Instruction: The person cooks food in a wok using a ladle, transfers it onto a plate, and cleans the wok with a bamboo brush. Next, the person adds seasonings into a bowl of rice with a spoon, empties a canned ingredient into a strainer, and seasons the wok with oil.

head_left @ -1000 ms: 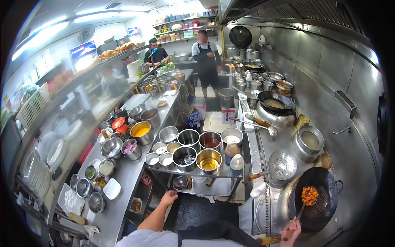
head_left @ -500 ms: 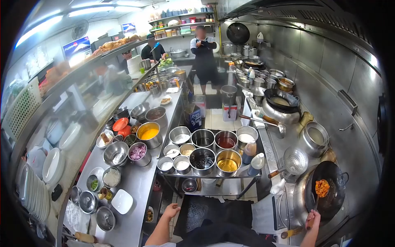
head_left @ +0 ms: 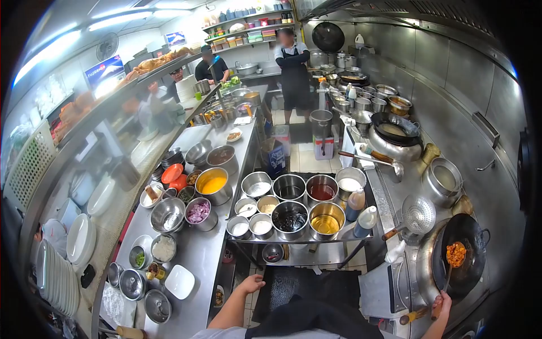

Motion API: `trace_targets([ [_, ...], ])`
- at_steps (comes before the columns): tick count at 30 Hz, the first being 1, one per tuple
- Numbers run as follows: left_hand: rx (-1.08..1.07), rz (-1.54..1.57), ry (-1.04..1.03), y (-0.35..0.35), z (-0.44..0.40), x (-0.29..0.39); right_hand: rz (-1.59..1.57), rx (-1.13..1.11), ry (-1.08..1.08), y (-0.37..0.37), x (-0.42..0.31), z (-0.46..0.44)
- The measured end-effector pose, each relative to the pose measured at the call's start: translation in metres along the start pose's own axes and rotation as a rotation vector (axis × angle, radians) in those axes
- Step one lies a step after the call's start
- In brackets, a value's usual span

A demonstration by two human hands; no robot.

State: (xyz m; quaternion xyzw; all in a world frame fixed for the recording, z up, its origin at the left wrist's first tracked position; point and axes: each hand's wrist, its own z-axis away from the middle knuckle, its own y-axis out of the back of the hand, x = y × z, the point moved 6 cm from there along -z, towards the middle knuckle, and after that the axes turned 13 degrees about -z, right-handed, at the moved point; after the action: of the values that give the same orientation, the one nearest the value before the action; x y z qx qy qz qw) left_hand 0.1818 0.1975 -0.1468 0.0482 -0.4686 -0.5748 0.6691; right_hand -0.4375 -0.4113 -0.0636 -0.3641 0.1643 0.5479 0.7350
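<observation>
Black wok (head_left: 474, 251): possible spill from over-tilting food-laden ladle (head_left: 449, 278), pinched in right grip (head_left: 444, 304); left grip (head_left: 251, 283) empty, loosely spread.

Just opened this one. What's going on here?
In a kitchen, the person wearing the camera grips a ladle in the right hand. Reddish-orange food sits in its bowl, over the wok. The left hand appears empty, in front of the cart of metal pots, including one of golden liquid. Farther back, a person in a dark apron stands with arms folded.
</observation>
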Motion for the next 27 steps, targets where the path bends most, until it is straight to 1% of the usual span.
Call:
trace_targets([
  [1, -0.062, 0.093, 0.035, 0.002, -0.001, -0.005, -0.002, -0.005, -0.003, -0.003, 0.002, 0.002],
  [2, -0.062, 0.113, 0.073, 0.021, 0.010, 0.003, 0.008, 0.021, 0.028, -0.009, 0.002, 0.010],
  [4, 0.068, 0.170, -0.007, 0.054, -0.015, -0.026, 0.019, 0.047, 0.060, -0.006, -0.001, 0.005],
  [6, 0.364, 0.075, -0.071, 0.125, 0.012, 0.006, -0.030, 0.001, 0.012, 0.006, 0.001, -0.013],
  [8, 0.561, 0.488, 0.030, 0.177, 0.044, 0.028, -0.061, 0.003, 0.006, -0.004, 0.003, 0.000],
  [10, 0.731, 0.455, 0.030, 0.215, 0.060, 0.054, -0.088, 0.010, 0.010, -0.019, 0.007, 0.014],
  [11, 0.732, 0.511, 0.036, 0.225, 0.075, 0.084, -0.089, 0.011, 0.013, -0.023, 0.009, 0.019],
  [13, 0.759, 0.584, -0.064, 0.228, 0.080, 0.117, -0.117, 0.047, 0.037, -0.028, 0.009, 0.021],
  [15, 0.685, 0.553, -0.115, 0.218, 0.072, 0.148, -0.130, 0.028, 0.052, -0.021, 0.009, 0.012],
  [16, 0.579, 0.474, -0.126, 0.209, 0.056, 0.154, -0.113, -0.005, 0.036, -0.017, 0.009, 0.003],
  [17, 0.556, 0.471, -0.091, 0.200, 0.071, 0.188, -0.094, -0.036, 0.018, -0.011, 0.010, -0.008],
  [18, 0.463, 0.432, -0.168, 0.193, 0.059, 0.197, -0.194, -0.062, -0.047, -0.003, 0.014, -0.019],
  [19, 0.367, 0.392, -0.241, 0.185, 0.048, 0.205, -0.195, -0.062, -0.049, -0.001, 0.015, -0.023],
  [20, 0.361, 0.392, -0.239, 0.183, 0.054, 0.218, -0.209, -0.053, -0.023, -0.006, 0.016, -0.011],
  [22, 0.292, 0.229, -0.311, 0.185, 0.063, 0.257, -0.235, -0.056, 0.013, 0.003, 0.014, -0.015],
  [23, 0.292, 0.225, -0.314, 0.190, 0.066, 0.263, -0.239, -0.056, 0.012, -0.005, 0.011, -0.003],
  [25, 0.310, 0.331, -0.456, 0.215, 0.076, 0.279, -0.229, 0.062, 0.023, -0.031, 0.008, 0.039],
  [26, 0.372, 0.392, -0.437, 0.231, 0.084, 0.291, -0.240, 0.049, 0.029, -0.037, 0.008, 0.041],
  [27, 0.456, 0.371, -0.444, 0.252, 0.087, 0.301, -0.140, 0.039, 0.022, -0.041, 0.004, 0.040],
])
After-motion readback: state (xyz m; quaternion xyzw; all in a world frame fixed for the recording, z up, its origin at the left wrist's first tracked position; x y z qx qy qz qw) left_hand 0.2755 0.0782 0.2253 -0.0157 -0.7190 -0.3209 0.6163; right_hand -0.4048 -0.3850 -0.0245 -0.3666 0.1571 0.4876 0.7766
